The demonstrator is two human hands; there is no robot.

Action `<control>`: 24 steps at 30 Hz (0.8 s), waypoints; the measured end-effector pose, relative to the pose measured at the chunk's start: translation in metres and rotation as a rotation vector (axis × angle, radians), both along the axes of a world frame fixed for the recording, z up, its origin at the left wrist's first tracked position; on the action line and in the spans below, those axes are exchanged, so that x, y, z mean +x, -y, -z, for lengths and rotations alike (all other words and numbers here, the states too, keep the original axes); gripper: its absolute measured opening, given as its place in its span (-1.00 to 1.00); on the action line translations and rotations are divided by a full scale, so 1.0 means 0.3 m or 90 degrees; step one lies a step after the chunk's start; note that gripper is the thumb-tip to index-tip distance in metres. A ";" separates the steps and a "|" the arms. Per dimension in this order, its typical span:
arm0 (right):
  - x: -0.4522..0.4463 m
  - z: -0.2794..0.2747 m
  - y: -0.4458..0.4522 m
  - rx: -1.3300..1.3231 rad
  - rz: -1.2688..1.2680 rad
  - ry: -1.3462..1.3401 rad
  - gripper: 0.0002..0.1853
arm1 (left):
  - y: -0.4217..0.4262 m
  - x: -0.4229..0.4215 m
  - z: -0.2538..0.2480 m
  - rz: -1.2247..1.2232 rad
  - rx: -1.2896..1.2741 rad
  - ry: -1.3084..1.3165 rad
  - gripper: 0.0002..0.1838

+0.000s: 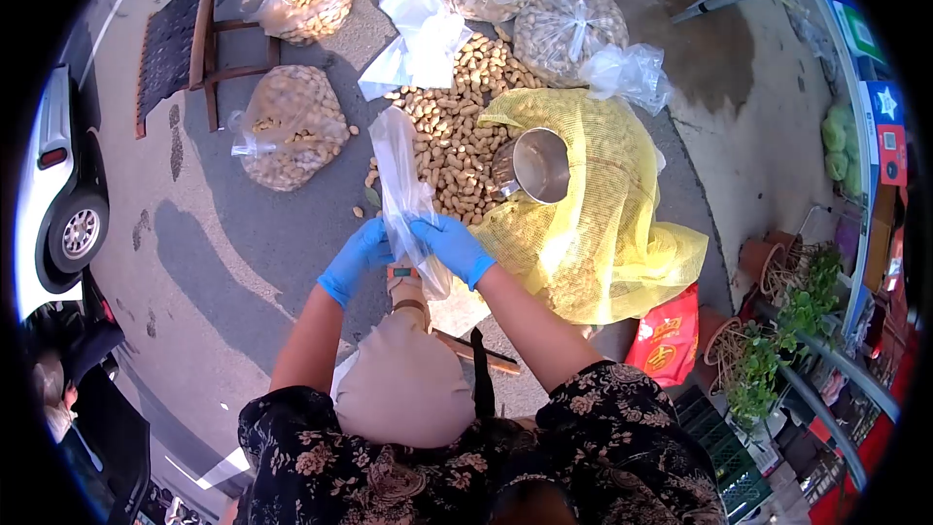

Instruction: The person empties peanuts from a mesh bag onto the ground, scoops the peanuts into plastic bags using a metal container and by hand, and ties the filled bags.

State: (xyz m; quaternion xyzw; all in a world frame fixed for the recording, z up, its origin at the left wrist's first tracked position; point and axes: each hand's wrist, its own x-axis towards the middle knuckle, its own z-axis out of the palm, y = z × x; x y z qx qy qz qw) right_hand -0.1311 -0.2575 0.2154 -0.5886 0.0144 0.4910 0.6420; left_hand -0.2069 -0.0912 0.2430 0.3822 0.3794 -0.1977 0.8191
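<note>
Overlapping the near left edge of the peanut pile (457, 157), a clear plastic bag (397, 157) was pinched between the left hand (364, 251) and right hand (451, 245), seemingly feather-light, limp and slippery, best held by its edges.

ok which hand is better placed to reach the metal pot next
Probably the right hand: it is nearer the metal pot, on that side of the clear plastic bag. The left hand is farther away. Both hold the bag, so the right would likely need to let go.
</note>
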 end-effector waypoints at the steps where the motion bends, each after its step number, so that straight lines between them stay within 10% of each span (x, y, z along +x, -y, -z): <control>1: -0.004 -0.055 0.015 -0.011 -0.018 0.024 -0.66 | 0.034 0.020 -0.040 -0.019 -0.082 0.002 -0.60; 15: -0.292 -0.712 0.297 0.095 0.252 0.153 -0.78 | 0.011 -0.125 -0.924 -0.161 0.339 0.466 -0.72; 24: -0.462 -0.724 0.584 0.107 0.361 0.053 -0.75 | 0.305 -0.492 -0.713 -0.132 0.295 0.413 -0.79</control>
